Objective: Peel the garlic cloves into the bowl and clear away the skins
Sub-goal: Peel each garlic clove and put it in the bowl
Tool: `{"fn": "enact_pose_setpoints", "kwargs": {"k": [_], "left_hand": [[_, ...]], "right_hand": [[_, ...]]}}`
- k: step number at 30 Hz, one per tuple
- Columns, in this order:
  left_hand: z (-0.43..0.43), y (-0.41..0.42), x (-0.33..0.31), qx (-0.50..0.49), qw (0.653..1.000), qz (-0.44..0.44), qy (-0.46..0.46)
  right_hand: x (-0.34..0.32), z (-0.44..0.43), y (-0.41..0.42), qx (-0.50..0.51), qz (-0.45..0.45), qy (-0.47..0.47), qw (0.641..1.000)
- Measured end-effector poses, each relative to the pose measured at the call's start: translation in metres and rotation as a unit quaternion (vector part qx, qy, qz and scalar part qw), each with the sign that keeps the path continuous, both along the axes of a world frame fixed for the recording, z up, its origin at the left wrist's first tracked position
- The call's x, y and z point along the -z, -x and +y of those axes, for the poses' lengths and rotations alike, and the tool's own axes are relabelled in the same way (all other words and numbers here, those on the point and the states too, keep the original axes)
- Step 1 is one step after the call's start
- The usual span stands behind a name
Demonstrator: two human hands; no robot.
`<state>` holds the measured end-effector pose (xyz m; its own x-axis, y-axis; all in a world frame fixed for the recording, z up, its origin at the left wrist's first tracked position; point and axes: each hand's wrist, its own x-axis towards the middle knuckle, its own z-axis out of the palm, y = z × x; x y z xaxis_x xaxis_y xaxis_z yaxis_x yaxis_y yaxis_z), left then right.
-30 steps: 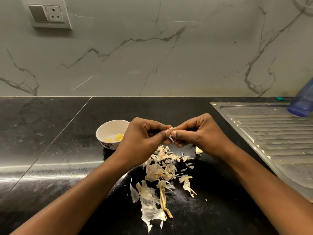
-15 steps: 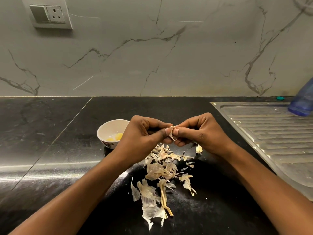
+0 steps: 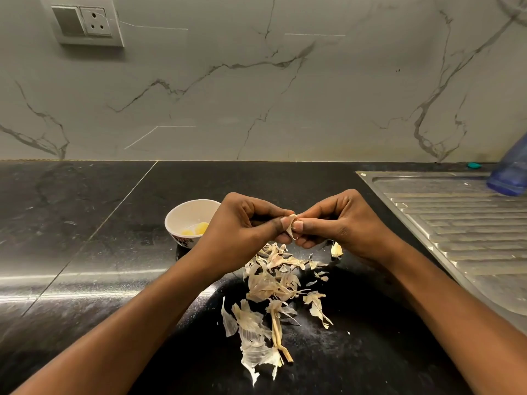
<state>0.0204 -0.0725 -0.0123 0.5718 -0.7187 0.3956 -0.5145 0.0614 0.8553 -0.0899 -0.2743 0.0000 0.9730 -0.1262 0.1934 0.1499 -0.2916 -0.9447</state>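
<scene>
Both hands meet above the black counter, a little above a pile of garlic skins (image 3: 273, 283). My left hand (image 3: 242, 226) and my right hand (image 3: 339, 223) pinch one garlic clove (image 3: 291, 226) between thumbs and fingertips, its pale skin curling out between them. A small white bowl (image 3: 182, 215) stands just left of my left hand with a couple of peeled yellow cloves (image 3: 196, 228) inside. One more unpeeled clove (image 3: 336, 249) lies on the counter under my right hand.
A steel sink drainboard (image 3: 456, 223) fills the right side, with a blue plastic bottle (image 3: 510, 172) at its far end. A marble wall with a switch and socket plate (image 3: 85, 22) rises behind the black counter (image 3: 85, 223).
Both hands have stayed nearly in place. The strip of skin between the fingertips has been pulled out a bit further.
</scene>
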Motion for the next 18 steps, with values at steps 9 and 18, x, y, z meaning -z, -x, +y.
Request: {"fn": "enact_pose_setpoints", "kwargs": {"k": [9, 18], "left_hand": [[0.0, 0.002, 0.002, -0.019, 0.999, -0.032, -0.01], [0.0, 0.002, 0.003, -0.025, 0.998, -0.049, -0.002]], "right_hand": [[0.003, 0.007, -0.002, 0.033, -0.003, -0.002, 0.999], [0.006, 0.019, -0.003, 0.074, -0.036, -0.026, 0.996]]}}
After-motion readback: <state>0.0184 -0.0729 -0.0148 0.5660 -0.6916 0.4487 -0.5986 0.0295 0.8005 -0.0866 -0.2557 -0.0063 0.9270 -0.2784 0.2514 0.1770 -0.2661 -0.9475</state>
